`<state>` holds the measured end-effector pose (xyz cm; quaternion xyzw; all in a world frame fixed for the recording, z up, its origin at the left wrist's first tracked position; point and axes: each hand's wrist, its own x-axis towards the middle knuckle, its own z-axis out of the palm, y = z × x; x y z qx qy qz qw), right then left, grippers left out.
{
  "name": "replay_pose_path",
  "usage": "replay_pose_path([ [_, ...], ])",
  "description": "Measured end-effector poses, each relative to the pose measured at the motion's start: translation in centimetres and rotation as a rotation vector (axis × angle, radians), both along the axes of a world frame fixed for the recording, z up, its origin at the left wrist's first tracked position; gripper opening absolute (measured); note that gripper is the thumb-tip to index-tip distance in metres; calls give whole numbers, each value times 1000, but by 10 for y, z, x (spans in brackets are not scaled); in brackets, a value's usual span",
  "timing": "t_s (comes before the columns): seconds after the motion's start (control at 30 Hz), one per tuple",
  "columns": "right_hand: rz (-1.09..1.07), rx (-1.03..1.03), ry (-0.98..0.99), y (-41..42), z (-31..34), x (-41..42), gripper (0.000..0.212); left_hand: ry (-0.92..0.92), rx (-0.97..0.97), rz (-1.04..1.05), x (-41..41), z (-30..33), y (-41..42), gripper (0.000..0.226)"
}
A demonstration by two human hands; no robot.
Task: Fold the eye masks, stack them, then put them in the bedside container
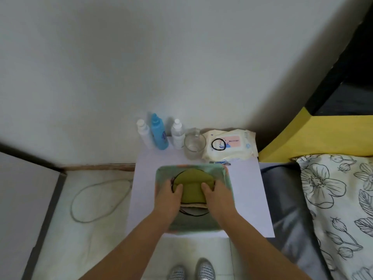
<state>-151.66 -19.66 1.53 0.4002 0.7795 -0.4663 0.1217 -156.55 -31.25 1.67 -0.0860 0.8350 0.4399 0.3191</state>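
Note:
A stack of folded eye masks (191, 186) lies inside a soft green container (226, 178) on the white bedside table (248, 190). The top mask is olive green; a beige one and black elastic straps show beneath it at the near side. My left hand (170, 194) grips the stack's left edge and my right hand (216, 194) grips its right edge, thumbs on top. Both hands reach down into the container.
At the table's back stand three bottles (158, 132), a glass mug (194, 145) and a wipes pack (230, 144) with a black hair tie on it. A bed with a floral pillow (339, 199) is on the right. A cable loop (96, 201) lies on the floor at left.

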Motion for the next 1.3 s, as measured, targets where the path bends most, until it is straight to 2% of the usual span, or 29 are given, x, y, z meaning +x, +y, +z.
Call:
replay_pose_path([
  [0.4, -26, -38, -145, -2, -74, -27, 25, -109, -76, 47, -15, -76, 20, 28],
  [0.57, -10, -12, -196, 3, -89, -28, 27, -103, -111, -10, -14, -92, 25, 34],
  [0.73, 67, 64, -266, 4, -99, -32, 27, -68, -227, -73, -16, -101, 26, 34],
  [0.97, 112, 144, -321, 3, -97, -34, 30, -48, -387, -159, -18, -95, 29, 35],
  [1.2, 236, 291, -276, 3, -66, -31, 28, 45, -371, -209, -16, -66, 28, 23],
  [1.3, 350, 433, -230, -3, -47, -22, 30, 142, -399, -266, -11, -51, 26, 25],
])
